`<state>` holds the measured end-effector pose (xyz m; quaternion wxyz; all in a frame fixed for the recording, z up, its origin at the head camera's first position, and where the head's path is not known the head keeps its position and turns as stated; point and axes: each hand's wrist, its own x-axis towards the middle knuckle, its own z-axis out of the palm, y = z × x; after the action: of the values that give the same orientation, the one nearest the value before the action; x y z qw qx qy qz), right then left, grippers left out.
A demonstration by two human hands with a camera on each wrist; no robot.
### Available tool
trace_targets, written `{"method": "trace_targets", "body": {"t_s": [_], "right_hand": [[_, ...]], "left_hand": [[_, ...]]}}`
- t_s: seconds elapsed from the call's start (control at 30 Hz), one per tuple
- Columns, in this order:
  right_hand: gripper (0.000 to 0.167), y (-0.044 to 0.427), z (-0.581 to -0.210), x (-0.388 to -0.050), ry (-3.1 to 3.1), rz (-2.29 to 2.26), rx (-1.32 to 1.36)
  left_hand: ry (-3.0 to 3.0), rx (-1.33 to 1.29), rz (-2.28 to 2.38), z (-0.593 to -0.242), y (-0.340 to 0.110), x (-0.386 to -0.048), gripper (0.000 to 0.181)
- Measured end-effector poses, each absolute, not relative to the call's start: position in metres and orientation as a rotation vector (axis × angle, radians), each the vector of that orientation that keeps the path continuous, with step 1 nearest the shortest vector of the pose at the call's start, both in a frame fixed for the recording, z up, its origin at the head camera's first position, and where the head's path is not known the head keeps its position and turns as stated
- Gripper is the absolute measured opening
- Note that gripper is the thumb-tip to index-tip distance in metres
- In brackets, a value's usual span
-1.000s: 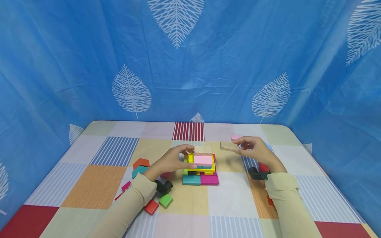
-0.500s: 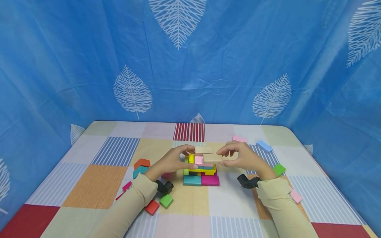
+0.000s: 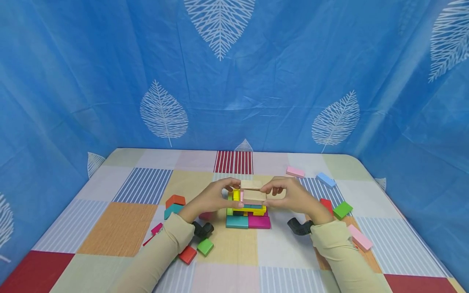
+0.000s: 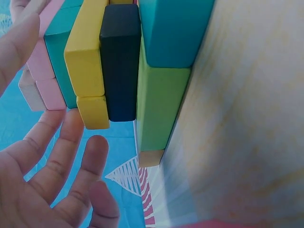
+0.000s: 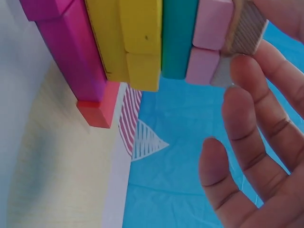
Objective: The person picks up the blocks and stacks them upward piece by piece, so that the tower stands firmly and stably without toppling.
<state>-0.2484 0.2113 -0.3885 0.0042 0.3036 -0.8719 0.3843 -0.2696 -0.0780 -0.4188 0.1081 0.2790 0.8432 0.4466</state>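
Note:
A layered stack of coloured blocks (image 3: pixel 237 221) stands mid-table, its yellow (image 4: pixel 88 71), teal (image 4: pixel 61 57) and pink (image 4: pixel 50 95) layers showing in the left wrist view. On top, at the rear, lies a plain wooden block (image 3: pixel 250 184). My right hand (image 3: pixel 291 197) pinches the right end of a second wooden block (image 3: pixel 254 197) between thumb and fingers, at the front of the stack's top, over the pink layer. At the stack's left side is my left hand (image 3: pixel 210 198), thumb toward the front and fingers behind; its fingertips (image 4: pixel 52 118) touch or nearly touch the upper layers.
Left of the stack lie loose blocks: orange (image 3: pixel 175 200), teal (image 3: pixel 173 210), red (image 3: pixel 188 255) and green (image 3: pixel 205 247). To the right are pink (image 3: pixel 295 171), blue (image 3: pixel 325 180), green (image 3: pixel 342 210) and another pink block (image 3: pixel 360 237). A blue curtain (image 3: pixel 234 122) hangs behind the table.
My right hand has brought the wooden block leftward from beside the stack to the front of its top, level with the rear wooden block. The left hand has stayed in place.

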Motion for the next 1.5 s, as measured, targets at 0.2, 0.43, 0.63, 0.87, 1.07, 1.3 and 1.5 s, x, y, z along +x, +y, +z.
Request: {"method": "trace_targets", "body": {"t_s": [0.2,0.43,0.63,0.87,1.07,1.3,1.5], "right_hand": [[0.027,0.207,-0.392,-0.248,-2.688,1.207,0.956],[0.029,0.206,-0.394,-0.249,-2.679,1.24,0.926],[0.062,0.209,-0.4,-0.254,-2.688,1.389,0.911],[0.069,0.209,-0.41,-0.258,-2.711,1.532,0.882],[0.061,0.208,-0.414,-0.259,-2.703,1.516,0.86],[0.062,0.217,-0.414,-0.265,-2.654,1.597,0.869],[0.044,0.247,-0.414,-0.275,-2.542,1.72,0.475]], "left_hand": [[2.517,0.795,1.289,-0.418,-0.077,-0.269,0.079],[2.568,0.802,1.299,-0.414,-0.074,-0.266,0.081],[2.578,0.793,1.299,-0.413,-0.073,-0.264,0.076],[2.576,0.794,1.304,-0.414,-0.074,-0.265,0.074],[2.582,0.804,1.306,-0.415,-0.074,-0.266,0.071],[2.579,0.778,1.312,-0.413,-0.074,-0.264,0.07],[2.576,0.782,1.308,-0.414,-0.074,-0.264,0.07]]}}
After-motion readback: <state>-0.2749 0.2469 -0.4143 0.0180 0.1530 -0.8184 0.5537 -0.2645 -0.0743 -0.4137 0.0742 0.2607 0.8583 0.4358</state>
